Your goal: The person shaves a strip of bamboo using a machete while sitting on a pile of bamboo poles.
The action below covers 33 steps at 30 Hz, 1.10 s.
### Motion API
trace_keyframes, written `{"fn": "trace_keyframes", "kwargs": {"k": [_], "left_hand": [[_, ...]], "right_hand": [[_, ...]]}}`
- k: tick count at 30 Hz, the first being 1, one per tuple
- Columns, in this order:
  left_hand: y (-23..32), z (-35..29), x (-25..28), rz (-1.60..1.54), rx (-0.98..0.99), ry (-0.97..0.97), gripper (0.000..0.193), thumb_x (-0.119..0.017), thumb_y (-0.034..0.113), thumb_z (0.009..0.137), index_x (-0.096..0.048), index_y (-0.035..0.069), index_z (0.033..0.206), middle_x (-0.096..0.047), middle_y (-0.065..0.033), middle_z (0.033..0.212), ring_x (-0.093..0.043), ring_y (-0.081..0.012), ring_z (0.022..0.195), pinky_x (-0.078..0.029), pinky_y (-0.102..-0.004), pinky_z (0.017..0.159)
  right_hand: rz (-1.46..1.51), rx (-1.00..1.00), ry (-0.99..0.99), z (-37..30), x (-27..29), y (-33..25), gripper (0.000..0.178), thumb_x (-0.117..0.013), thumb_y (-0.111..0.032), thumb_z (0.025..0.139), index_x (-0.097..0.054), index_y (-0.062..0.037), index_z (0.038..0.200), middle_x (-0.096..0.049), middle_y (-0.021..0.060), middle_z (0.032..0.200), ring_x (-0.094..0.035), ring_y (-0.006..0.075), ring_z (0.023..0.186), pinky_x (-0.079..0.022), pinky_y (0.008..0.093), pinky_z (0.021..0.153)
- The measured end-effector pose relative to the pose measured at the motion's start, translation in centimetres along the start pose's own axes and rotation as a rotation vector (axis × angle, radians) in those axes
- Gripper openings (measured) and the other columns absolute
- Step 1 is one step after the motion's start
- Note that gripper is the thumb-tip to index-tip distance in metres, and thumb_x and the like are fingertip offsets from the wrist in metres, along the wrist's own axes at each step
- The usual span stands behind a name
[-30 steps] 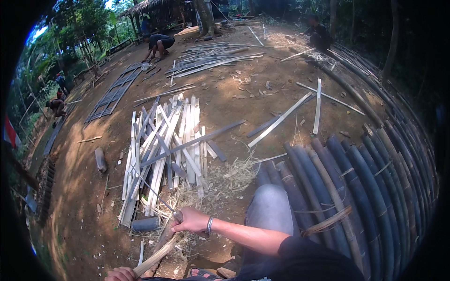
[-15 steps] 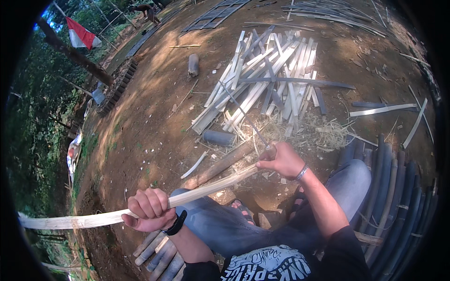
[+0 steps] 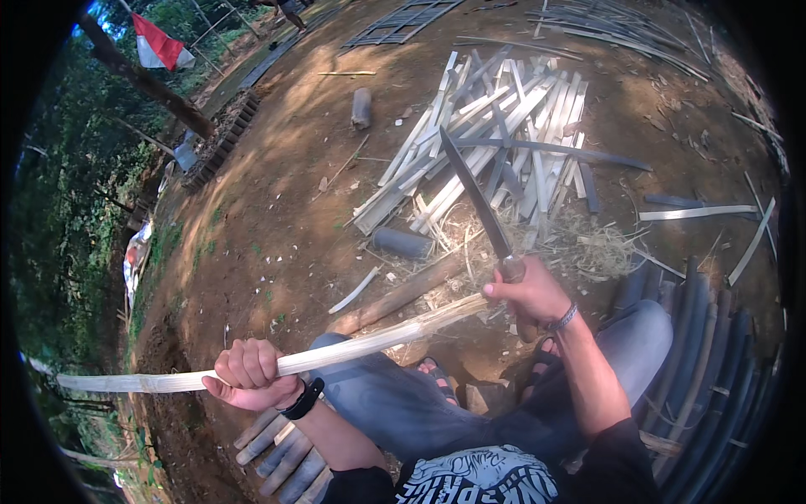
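My left hand (image 3: 249,372) is wrapped round a long pale bamboo strip (image 3: 361,347), which reaches from the far left across my left knee. The strip's frayed right end comes close to my right hand (image 3: 531,291). That hand grips the handle of a long knife (image 3: 480,200), its blade pointing up and to the left, away from me. The right thumb lies near the strip's end; I cannot tell whether they touch. A thick wooden pole (image 3: 401,298) lies on the ground just beyond the strip.
A heap of split bamboo strips (image 3: 537,101) lies ahead, with pale shavings (image 3: 592,244) at its near edge. Dark bamboo poles (image 3: 697,353) are stacked at my right, cut bamboo pieces (image 3: 285,460) at lower left. A short dark bamboo section (image 3: 403,243) lies nearby. Another person (image 3: 292,13) is far off.
The knife has turned so that its blade shows broader and points more steeply upward. My right hand has shifted slightly right and down. The strip's left end has moved a little right and up.
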<state>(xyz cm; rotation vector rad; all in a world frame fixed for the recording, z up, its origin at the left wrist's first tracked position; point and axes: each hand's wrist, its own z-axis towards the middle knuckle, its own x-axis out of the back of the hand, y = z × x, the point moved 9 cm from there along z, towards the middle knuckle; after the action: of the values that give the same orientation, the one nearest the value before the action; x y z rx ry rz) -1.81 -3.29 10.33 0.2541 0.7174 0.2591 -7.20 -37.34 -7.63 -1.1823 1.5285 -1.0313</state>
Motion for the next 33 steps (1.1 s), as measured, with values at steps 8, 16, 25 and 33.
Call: {"fn": "trace_keyframes", "kwargs": {"k": [8, 16, 25, 33], "left_hand": [[0.4, -0.5, 3.0, -0.023, -0.013, 0.139, 0.048, -0.046, 0.031, 0.095, -0.027, 0.018, 0.053, -0.028, 0.0057, 0.041, -0.023, -0.0042, 0.031, -0.018, -0.0205, 0.033], [0.0, -1.0, 4.7, 0.009, 0.022, 0.208, 0.044, -0.041, 0.029, 0.096, -0.03, 0.016, 0.055, -0.028, 0.0036, 0.046, -0.025, -0.0078, 0.038, -0.022, -0.0242, 0.039], [0.3, -1.0, 3.6, 0.133, -0.011, 0.237, 0.047, -0.038, 0.035, 0.097, -0.028, 0.015, 0.056, -0.029, 0.0029, 0.046, -0.025, -0.0085, 0.038, -0.023, -0.0247, 0.039], [0.0, -1.3, 2.4, 0.193, -0.01, 0.247, 0.046, -0.037, 0.036, 0.097, -0.029, 0.015, 0.057, -0.029, 0.0022, 0.046, -0.024, -0.0092, 0.038, -0.023, -0.0258, 0.04]], "right_hand": [[0.159, 0.017, -0.037, 0.3, -0.3, 0.9, 0.024, -0.076, -0.008, 0.07, -0.054, -0.0075, 0.08, -0.064, 0.0044, 0.08, -0.056, 0.0088, 0.06, -0.043, 0.0237, 0.05], [0.14, -0.002, -0.056, 0.2, -0.1, 0.8, 0.025, -0.077, -0.006, 0.069, -0.055, -0.0067, 0.081, -0.064, 0.0043, 0.082, -0.057, 0.0092, 0.063, -0.045, 0.0243, 0.053], [0.12, 0.028, 0.025, 1.2, 0.1, 2.1, 0.021, -0.074, -0.002, 0.069, -0.055, -0.0053, 0.078, -0.064, 0.0049, 0.082, -0.058, 0.0096, 0.068, -0.046, 0.0249, 0.06], [0.081, 0.116, 0.046, 2.0, -0.4, 2.9, 0.017, -0.072, -0.005, 0.073, -0.055, -0.0043, 0.078, -0.065, 0.004, 0.074, -0.058, 0.0085, 0.058, -0.045, 0.0235, 0.051]]}}
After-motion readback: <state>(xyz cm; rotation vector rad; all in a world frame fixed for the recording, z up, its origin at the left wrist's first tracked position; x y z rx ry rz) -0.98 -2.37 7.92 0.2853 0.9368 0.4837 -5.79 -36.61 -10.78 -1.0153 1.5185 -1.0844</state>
